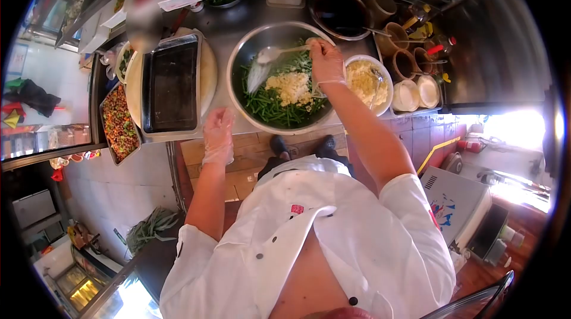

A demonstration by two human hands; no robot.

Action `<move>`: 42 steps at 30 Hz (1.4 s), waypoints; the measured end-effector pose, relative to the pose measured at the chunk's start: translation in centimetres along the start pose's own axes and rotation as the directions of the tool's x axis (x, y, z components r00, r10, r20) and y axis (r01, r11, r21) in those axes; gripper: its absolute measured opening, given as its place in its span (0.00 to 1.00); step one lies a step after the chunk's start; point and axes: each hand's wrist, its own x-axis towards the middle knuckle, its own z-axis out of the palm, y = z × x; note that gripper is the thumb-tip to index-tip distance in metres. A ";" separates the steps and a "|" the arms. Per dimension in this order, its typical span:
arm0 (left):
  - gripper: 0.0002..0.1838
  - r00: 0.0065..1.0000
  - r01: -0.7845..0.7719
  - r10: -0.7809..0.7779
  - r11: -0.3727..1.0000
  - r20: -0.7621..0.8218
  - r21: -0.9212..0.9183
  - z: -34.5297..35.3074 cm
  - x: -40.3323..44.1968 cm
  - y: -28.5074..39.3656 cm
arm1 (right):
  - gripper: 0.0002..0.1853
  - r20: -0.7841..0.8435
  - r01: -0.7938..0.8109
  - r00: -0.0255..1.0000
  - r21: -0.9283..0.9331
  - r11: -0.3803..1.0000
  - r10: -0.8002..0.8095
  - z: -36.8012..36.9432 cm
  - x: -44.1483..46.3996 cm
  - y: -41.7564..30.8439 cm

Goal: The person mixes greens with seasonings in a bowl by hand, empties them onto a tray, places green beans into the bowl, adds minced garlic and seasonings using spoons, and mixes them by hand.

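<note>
A large steel bowl point(236, 84) on the counter holds chopped greens point(270, 109) with a pile of minced garlic point(289, 87) on top. My right hand point(327, 60), in a clear glove, grips the handle of a spoon point(269, 55) above the bowl. White stuff, blurred, streaks down from the spoon's head onto the greens. To the right of the hand sits a white bowl of minced garlic point(364, 79) with a spoon in it. My left hand point(219, 132), also gloved, is at the counter's front edge, left of the steel bowl, its fingers partly curled and holding nothing.
A dark rectangular tray point(171, 84) lies on a round board at the left, beside a tray of diced mixed food point(119, 123). Behind the steel bowl stands a bowl of dark liquid point(339, 13). Seasoning pots point(404, 63) and small white bowls point(406, 94) are at the right.
</note>
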 end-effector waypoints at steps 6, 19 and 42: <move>0.10 0.999 -0.051 0.051 0.998 0.007 0.047 0.7 0.1 -1.1 | 0.15 -0.023 0.217 0.974 -0.199 0.956 -0.226 -3.3 -2.8 -1.0; 0.10 1.000 -0.025 0.025 0.991 -0.002 0.133 10.1 -2.0 -0.4 | 0.16 -0.534 -0.193 0.843 -0.188 0.963 0.064 -35.1 -5.0 11.7; 0.09 0.999 -0.047 0.046 0.983 0.011 0.175 25.7 -9.1 0.9 | 0.14 -0.557 -0.294 0.792 0.014 0.956 0.252 -46.3 -2.2 26.0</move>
